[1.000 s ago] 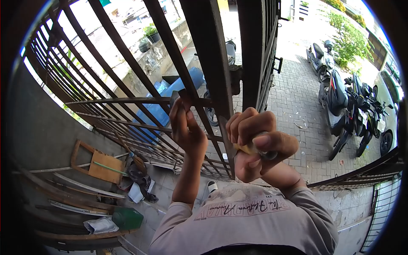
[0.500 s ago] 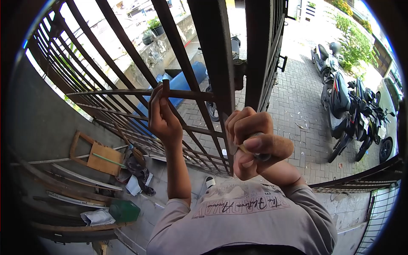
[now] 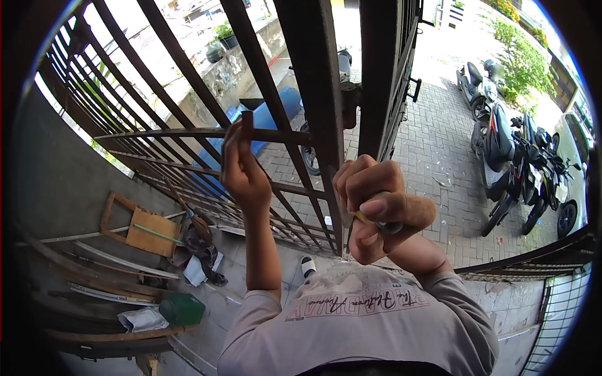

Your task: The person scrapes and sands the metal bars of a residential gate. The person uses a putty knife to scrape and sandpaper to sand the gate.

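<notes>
I stand at a dark rusty iron gate (image 3: 313,94) with slanted bars. My left hand (image 3: 241,169) is raised to the gate's horizontal rail (image 3: 175,133) and pinches a small dark strip (image 3: 247,123) upright against it. Closer to me, my right hand (image 3: 382,210) is a fist around a tool with a yellowish handle (image 3: 362,217); its thin blade (image 3: 343,213) lies along the thick gate post. What the strip is made of is not clear.
Motorbikes (image 3: 508,156) are parked on the paved yard at the right. Wooden scraps and a board (image 3: 147,233), rags, a broom and a green container (image 3: 182,308) lie on the ground at the left. A blue object (image 3: 273,113) sits behind the bars.
My left hand has slid left along the horizontal rail with the dark strip, away from the post. My right hand has stayed almost in place.
</notes>
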`<state>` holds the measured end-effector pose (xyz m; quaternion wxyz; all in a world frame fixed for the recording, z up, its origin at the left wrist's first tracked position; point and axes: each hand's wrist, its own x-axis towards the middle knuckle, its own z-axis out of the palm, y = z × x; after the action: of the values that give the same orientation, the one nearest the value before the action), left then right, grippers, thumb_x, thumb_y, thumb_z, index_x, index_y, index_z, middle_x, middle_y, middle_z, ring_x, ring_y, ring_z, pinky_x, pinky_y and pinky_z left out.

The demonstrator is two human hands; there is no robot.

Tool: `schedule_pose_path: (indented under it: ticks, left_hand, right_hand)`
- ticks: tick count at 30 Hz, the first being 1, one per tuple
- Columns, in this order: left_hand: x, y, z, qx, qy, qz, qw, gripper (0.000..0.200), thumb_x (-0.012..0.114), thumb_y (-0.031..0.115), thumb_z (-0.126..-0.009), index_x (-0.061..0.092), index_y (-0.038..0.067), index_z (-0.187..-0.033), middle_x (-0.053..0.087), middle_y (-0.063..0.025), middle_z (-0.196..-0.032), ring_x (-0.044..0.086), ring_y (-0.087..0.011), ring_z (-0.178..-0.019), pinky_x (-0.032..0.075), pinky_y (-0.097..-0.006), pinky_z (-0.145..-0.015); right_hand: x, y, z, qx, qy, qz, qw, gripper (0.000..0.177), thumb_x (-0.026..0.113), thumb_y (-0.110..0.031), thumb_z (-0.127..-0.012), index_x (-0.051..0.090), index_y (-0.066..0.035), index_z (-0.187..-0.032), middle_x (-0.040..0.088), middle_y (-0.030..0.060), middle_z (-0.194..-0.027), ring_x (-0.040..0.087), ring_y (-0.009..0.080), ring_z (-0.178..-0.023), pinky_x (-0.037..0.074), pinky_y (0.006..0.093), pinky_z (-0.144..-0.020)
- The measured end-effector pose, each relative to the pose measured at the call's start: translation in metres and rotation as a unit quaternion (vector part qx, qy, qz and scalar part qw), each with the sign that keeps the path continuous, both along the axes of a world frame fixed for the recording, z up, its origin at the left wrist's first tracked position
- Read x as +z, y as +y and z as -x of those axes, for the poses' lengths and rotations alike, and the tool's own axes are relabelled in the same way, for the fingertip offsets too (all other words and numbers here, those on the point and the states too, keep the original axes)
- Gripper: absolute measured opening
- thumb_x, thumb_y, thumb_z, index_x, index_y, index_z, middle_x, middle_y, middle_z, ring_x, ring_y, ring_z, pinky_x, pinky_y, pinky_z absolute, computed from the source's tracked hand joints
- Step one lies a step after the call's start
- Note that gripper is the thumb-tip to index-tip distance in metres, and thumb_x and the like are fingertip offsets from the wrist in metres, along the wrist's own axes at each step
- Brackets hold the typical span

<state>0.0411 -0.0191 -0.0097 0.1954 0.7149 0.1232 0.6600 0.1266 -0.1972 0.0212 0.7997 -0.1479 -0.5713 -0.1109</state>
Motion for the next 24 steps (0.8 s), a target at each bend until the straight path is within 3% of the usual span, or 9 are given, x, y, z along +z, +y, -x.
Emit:
schedule_pose_path:
  ticks: [3, 5, 7, 10, 14, 18, 21, 22, 24]
  left_hand:
    - [0.003, -0.006, -0.002, -0.028, -0.024, 0.056, 0.998, 0.024, 0.049, 0.003, -0.103, 0.065, -0.004, -0.119, 0.068, -0.0181, -0.123, 0.067, -0.0312, -0.113, 0.052, -0.0372, -0.096]
    - [0.002, -0.039, -0.015, 0.072, 0.02, -0.064, 0.995, 0.025, 0.046, 0.003, -0.105, 0.065, -0.005, -0.119, 0.068, -0.0166, -0.123, 0.068, -0.0271, -0.112, 0.053, -0.0351, -0.093]
    - [-0.003, -0.027, -0.009, 0.092, 0.03, -0.066, 0.993, 0.025, 0.046, 0.004, -0.105, 0.065, -0.005, -0.118, 0.068, -0.0172, -0.124, 0.068, -0.0268, -0.111, 0.053, -0.0342, -0.092]
    - [0.005, 0.003, 0.008, -0.055, -0.029, 0.087, 0.994, 0.022, 0.051, 0.002, -0.101, 0.064, -0.005, -0.116, 0.068, -0.0194, -0.124, 0.068, -0.0314, -0.114, 0.053, -0.0378, -0.095]
    - [-0.005, -0.036, -0.018, 0.1, 0.019, -0.073, 0.992, 0.022, 0.05, 0.003, -0.103, 0.065, -0.005, -0.118, 0.069, -0.0174, -0.122, 0.069, -0.0267, -0.111, 0.055, -0.0366, -0.09]
    - [0.008, 0.001, 0.005, -0.021, -0.008, 0.049, 0.999, 0.022, 0.051, 0.003, -0.102, 0.066, -0.003, -0.117, 0.069, -0.018, -0.123, 0.067, -0.03, -0.116, 0.054, -0.0373, -0.095]
    - [0.0, -0.028, -0.013, 0.01, 0.01, -0.044, 0.999, 0.023, 0.05, 0.002, -0.103, 0.066, -0.004, -0.117, 0.069, -0.0168, -0.123, 0.068, -0.0282, -0.113, 0.054, -0.0359, -0.093]
    - [-0.001, -0.037, -0.014, 0.075, 0.035, -0.059, 0.995, 0.023, 0.05, 0.002, -0.102, 0.066, -0.004, -0.118, 0.07, -0.0161, -0.122, 0.069, -0.0269, -0.111, 0.055, -0.0354, -0.09]
    - [0.004, -0.015, -0.004, 0.042, 0.016, -0.025, 0.999, 0.023, 0.051, 0.002, -0.102, 0.066, -0.003, -0.118, 0.07, -0.0165, -0.121, 0.069, -0.0273, -0.112, 0.055, -0.0358, -0.091]
  right_hand:
    - [-0.002, -0.003, 0.0, 0.0, -0.02, 0.007, 1.0, 0.03, 0.075, -0.022, -0.084, 0.068, 0.008, -0.087, 0.056, 0.014, -0.084, 0.057, 0.0235, -0.076, 0.041, 0.0343, -0.067]
    - [0.003, 0.002, 0.006, 0.028, 0.035, 0.029, 0.999, 0.029, 0.074, -0.022, -0.085, 0.069, 0.006, -0.089, 0.057, 0.0132, -0.084, 0.058, 0.0233, -0.078, 0.041, 0.0347, -0.067]
    - [0.002, 0.005, 0.008, 0.032, 0.026, 0.031, 0.999, 0.03, 0.073, -0.022, -0.086, 0.069, 0.007, -0.09, 0.057, 0.0132, -0.084, 0.058, 0.0235, -0.077, 0.041, 0.0345, -0.066]
    - [-0.01, 0.001, 0.004, 0.018, -0.02, 0.013, 1.0, 0.031, 0.073, -0.023, -0.086, 0.068, 0.008, -0.09, 0.058, 0.0146, -0.085, 0.055, 0.0236, -0.074, 0.041, 0.0348, -0.067]
    - [-0.002, 0.002, 0.013, 0.031, 0.015, 0.058, 0.998, 0.03, 0.072, -0.024, -0.087, 0.069, 0.006, -0.092, 0.058, 0.0135, -0.088, 0.058, 0.0227, -0.075, 0.042, 0.035, -0.065]
    - [-0.008, -0.003, 0.003, -0.015, -0.092, 0.038, 0.995, 0.029, 0.071, -0.021, -0.087, 0.068, 0.007, -0.092, 0.057, 0.0149, -0.086, 0.056, 0.0229, -0.075, 0.043, 0.0339, -0.066]
    - [-0.001, 0.003, 0.009, 0.017, 0.024, 0.024, 0.999, 0.028, 0.072, -0.02, -0.086, 0.068, 0.007, -0.091, 0.057, 0.0141, -0.086, 0.056, 0.0225, -0.076, 0.043, 0.034, -0.067]
    - [0.002, 0.005, 0.008, 0.009, 0.02, 0.041, 0.999, 0.028, 0.073, -0.018, -0.084, 0.067, 0.008, -0.091, 0.057, 0.0147, -0.085, 0.056, 0.0228, -0.076, 0.043, 0.0346, -0.067]
    - [0.004, 0.005, 0.004, 0.002, 0.003, 0.043, 0.999, 0.029, 0.073, -0.019, -0.085, 0.067, 0.009, -0.091, 0.057, 0.0149, -0.084, 0.056, 0.0226, -0.076, 0.043, 0.0347, -0.067]
